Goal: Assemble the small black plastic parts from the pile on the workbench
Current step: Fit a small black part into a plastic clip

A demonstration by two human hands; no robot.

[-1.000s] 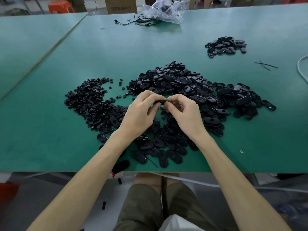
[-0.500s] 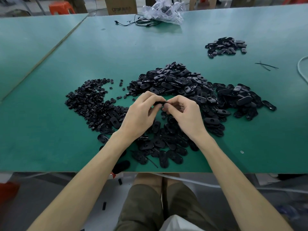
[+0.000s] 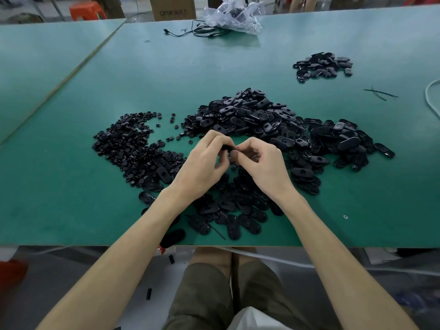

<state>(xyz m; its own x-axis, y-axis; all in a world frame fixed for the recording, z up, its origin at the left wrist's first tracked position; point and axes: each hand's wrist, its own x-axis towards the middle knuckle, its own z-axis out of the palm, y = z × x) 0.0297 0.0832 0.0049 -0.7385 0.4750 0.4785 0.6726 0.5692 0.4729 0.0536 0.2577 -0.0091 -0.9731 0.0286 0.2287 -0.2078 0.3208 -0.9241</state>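
Observation:
My left hand [image 3: 204, 166] and my right hand [image 3: 264, 166] meet fingertip to fingertip above the middle of the green workbench [image 3: 71, 198]. Both pinch one small black plastic part [image 3: 229, 148] between them; most of it is hidden by the fingers. Behind and to the right of the hands lies a big pile of black oval parts [image 3: 273, 122]. A spread of smaller round black pieces [image 3: 133, 146] lies to the left. More oval parts [image 3: 233, 210] lie under my wrists near the front edge.
A separate small heap of black parts [image 3: 323, 65] sits at the far right. A clear plastic bag [image 3: 234, 15] and a black cable [image 3: 197, 32] lie at the back edge. Thin black strips [image 3: 379, 92] and a white cable [image 3: 431, 96] are at the right.
Both hands stay together over the pile, still pinching the part; only the fingers have shifted slightly.

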